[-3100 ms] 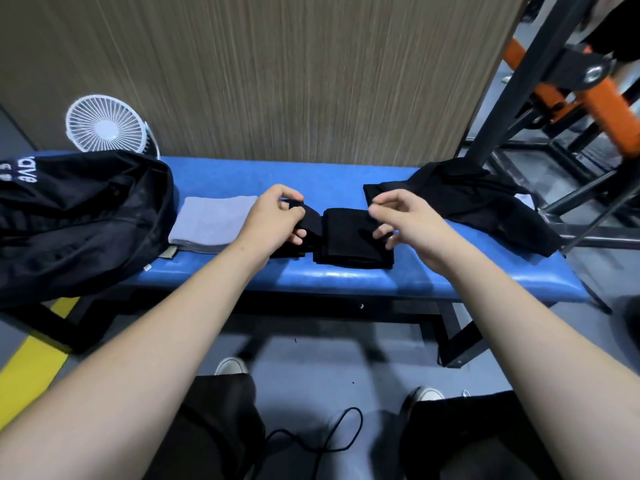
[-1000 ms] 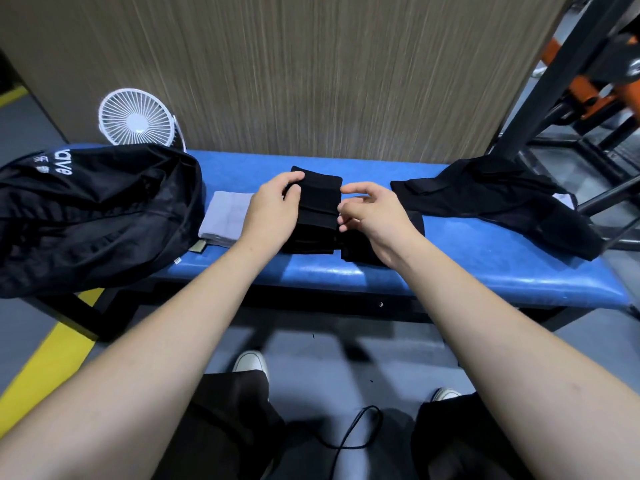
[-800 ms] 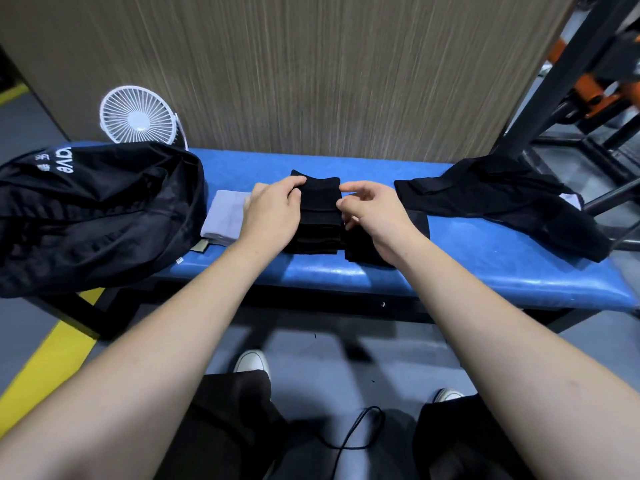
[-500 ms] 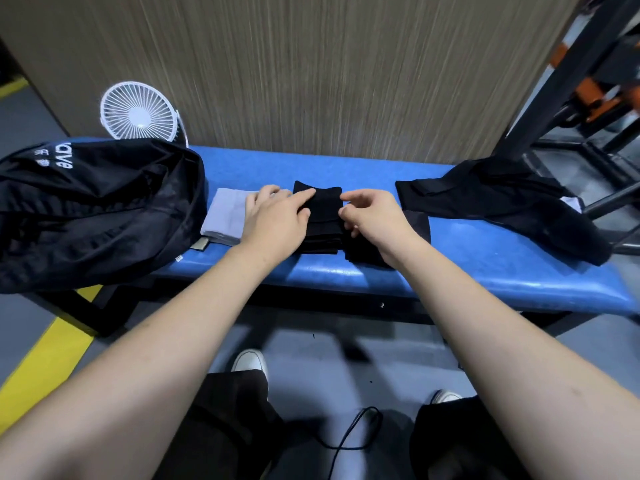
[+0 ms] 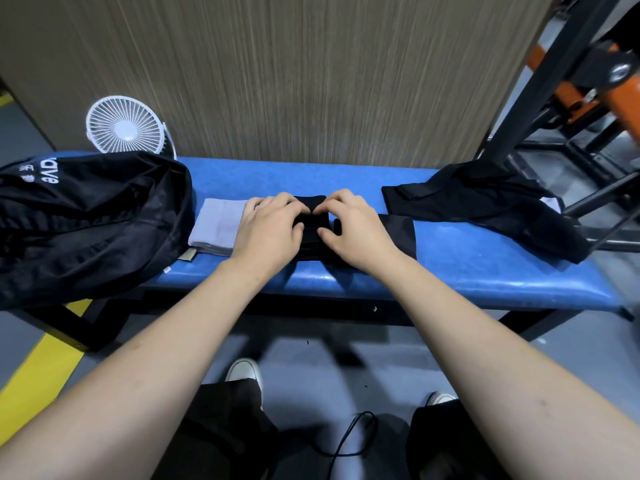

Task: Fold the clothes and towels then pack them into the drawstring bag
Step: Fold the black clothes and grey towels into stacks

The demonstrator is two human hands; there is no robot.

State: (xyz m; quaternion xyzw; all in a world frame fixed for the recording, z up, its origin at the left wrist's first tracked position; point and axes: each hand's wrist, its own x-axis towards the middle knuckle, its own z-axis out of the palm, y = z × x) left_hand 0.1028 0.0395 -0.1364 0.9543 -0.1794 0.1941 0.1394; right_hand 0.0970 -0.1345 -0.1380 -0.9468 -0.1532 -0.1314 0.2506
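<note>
**Both hands press a folded black garment on the bench**

At bench [image 5: 450,268] centre, left hand [image 5: 268,230] and right hand [image 5: 353,232] press the folded black garment [image 5: 313,206], fingers bent over it. Grey towel [image 5: 216,223] lies at its 9 o'clock, drawstring bag [image 5: 90,216] beyond; unfolded black clothing [image 5: 485,202] at 3 o'clock.

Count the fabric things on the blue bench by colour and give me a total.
Black: 3, the drawstring bag, the folded garment under both hands, the loose garment.
Grey: 1, the folded towel.
Total: 4.
</note>
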